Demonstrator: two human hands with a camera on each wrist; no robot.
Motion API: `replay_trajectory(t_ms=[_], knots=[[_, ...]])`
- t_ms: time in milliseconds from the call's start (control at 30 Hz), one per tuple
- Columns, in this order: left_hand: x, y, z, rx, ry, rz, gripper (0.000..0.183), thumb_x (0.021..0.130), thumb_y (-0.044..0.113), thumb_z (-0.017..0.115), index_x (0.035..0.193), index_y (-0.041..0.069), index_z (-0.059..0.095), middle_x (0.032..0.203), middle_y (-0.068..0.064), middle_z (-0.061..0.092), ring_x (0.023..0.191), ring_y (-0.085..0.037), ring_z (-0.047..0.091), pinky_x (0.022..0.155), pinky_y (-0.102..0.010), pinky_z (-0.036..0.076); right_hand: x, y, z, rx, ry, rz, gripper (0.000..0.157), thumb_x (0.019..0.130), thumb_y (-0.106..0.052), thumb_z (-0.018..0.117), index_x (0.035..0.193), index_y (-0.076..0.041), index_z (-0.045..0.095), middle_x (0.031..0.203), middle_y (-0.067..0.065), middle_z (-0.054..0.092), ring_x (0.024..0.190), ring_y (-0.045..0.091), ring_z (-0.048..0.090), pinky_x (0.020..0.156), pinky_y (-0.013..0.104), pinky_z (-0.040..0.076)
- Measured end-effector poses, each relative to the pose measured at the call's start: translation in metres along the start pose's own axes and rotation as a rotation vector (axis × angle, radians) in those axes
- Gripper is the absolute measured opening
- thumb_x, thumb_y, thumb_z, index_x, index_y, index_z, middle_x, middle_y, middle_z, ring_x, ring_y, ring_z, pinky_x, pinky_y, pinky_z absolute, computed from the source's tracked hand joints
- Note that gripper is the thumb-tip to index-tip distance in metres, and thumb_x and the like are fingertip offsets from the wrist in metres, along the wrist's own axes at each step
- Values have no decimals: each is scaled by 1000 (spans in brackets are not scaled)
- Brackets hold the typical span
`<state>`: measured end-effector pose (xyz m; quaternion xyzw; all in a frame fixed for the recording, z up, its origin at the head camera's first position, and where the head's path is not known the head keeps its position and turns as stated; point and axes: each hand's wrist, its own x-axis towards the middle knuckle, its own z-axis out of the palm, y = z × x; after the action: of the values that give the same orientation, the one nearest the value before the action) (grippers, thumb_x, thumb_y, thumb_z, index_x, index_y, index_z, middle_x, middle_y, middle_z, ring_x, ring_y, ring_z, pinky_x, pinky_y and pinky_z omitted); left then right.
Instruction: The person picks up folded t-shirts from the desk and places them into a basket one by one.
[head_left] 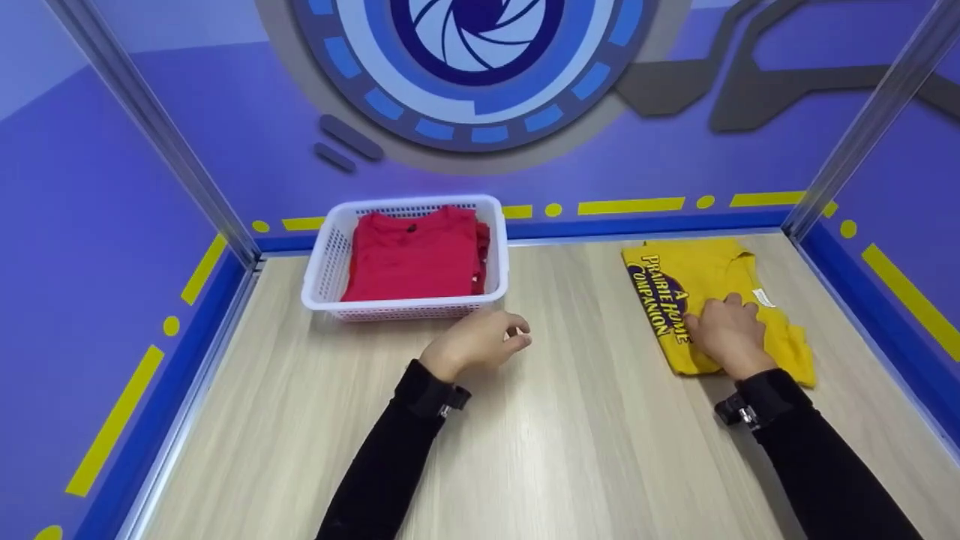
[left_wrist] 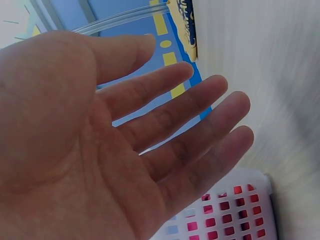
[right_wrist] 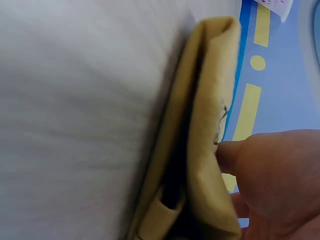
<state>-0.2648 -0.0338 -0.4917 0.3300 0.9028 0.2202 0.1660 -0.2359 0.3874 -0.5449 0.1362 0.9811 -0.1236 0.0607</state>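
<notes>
My right hand (head_left: 729,336) rests on top of a folded yellow T-shirt (head_left: 697,274) with dark lettering, at the right of the table. In the right wrist view the thumb (right_wrist: 230,155) touches the upper face of the shirt, whose folded layers (right_wrist: 200,125) face the camera. The other fingertips are mostly hidden there. My left hand (head_left: 480,341) holds nothing and hovers just in front of a white basket (head_left: 317,270). Its fingers are spread and slightly bent in the left wrist view. Inside the basket lies a folded red T-shirt (head_left: 412,259) on other red cloth.
The light wooden table (head_left: 555,450) stretches between and in front of the hands. Purple-blue printed panels (head_left: 225,120) stand behind it and at both sides, joined by metal corner posts (head_left: 862,120). The basket is close to the back panel.
</notes>
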Motion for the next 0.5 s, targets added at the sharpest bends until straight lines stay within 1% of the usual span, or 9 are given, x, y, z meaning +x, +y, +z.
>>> replay_trajectory(t_ms=[133,200,300,400,500], knots=[[2,0,4,-3,-11,-15,38,114,35,58,140,13,75,129,-9,79,122,-23,73,108,-41,58,3,-3,1,-10,-1,-20,58,111,-37,59,126,19,64,121,41,46,108,60,46,87,72,49],[4,1,7,-1,-2,-21,37,114,34,58,139,14,76,128,-7,80,121,-22,73,107,-40,58,4,-4,2,-13,3,-32,57,111,-37,60,126,18,65,122,40,46,108,59,46,87,72,49],[9,3,12,21,13,-10,37,113,35,58,139,15,76,129,-4,80,122,-19,73,107,-39,59,5,-7,3,-9,9,-68,53,111,-36,60,123,15,67,123,39,47,109,59,47,87,72,49],[19,8,21,62,14,31,37,114,35,57,139,16,76,133,-2,80,128,-18,73,110,-37,58,4,-11,5,-11,8,-116,46,110,-34,61,117,11,67,121,36,49,108,57,47,83,68,50],[35,17,27,93,-1,57,38,114,35,58,141,16,75,138,-2,78,135,-19,71,115,-37,56,3,-18,6,-15,7,-171,44,110,-34,63,114,9,68,117,33,50,105,54,47,79,62,50]])
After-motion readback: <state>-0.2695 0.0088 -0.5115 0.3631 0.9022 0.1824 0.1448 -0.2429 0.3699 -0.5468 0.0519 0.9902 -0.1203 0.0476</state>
